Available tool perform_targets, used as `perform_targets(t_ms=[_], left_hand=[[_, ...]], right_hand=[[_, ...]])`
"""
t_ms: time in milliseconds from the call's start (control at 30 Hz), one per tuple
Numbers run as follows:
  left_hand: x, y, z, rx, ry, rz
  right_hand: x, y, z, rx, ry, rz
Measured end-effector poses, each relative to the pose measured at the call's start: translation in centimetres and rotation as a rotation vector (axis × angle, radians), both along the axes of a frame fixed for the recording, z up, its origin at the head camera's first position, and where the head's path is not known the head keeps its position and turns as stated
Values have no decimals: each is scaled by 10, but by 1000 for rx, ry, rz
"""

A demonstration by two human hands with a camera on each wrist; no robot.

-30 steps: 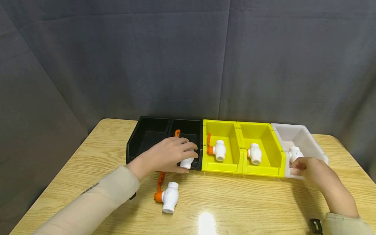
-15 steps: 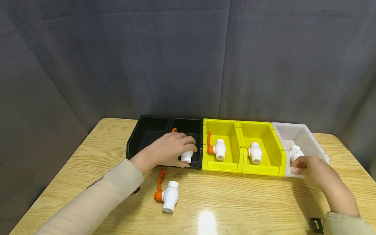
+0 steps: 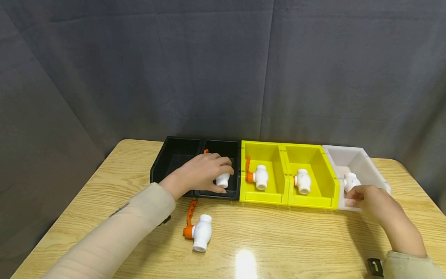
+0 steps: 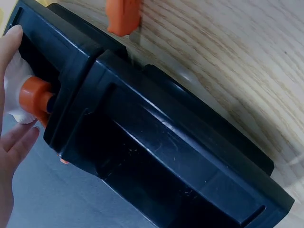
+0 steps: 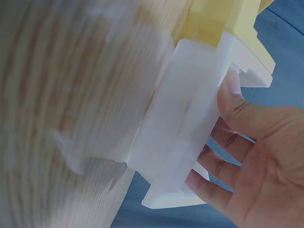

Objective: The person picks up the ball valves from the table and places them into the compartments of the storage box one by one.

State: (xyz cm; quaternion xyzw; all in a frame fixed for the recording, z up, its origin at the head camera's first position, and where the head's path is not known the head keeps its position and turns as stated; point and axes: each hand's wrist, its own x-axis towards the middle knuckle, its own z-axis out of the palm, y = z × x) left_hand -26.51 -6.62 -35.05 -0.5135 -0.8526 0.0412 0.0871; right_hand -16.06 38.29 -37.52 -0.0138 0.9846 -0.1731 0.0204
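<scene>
My left hand holds a white ball valve inside the second black bin. In the left wrist view thumb and fingers lie on opposite sides of the white valve body, with its orange stem side facing the camera. At the white bin, my right hand reaches over the front lip, right at another white ball valve. The right wrist view shows its fingers behind the bin wall, fingertips hidden; I cannot tell whether they grip that valve.
Two yellow bins in the middle of the row hold a ball valve and another ball valve. One more ball valve with an orange lever lies on the wooden table in front. A grey curtain hangs behind.
My left hand has moved slightly back, away from the camera, taking its ball valve deeper into the black bin. The right hand has stayed about where it was.
</scene>
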Motion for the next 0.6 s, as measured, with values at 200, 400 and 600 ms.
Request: perform_targets(t_ms=[200, 400, 600], left_hand=[[-5, 3, -1, 15, -74, 74], [-14, 8, -5, 32, -100, 117], [-20, 13, -9, -9, -115, 144]], right_hand=[[-1, 0, 2, -4, -27, -10], [-1, 1, 1, -8, -32, -5], [-2, 1, 2, -8, -34, -7]])
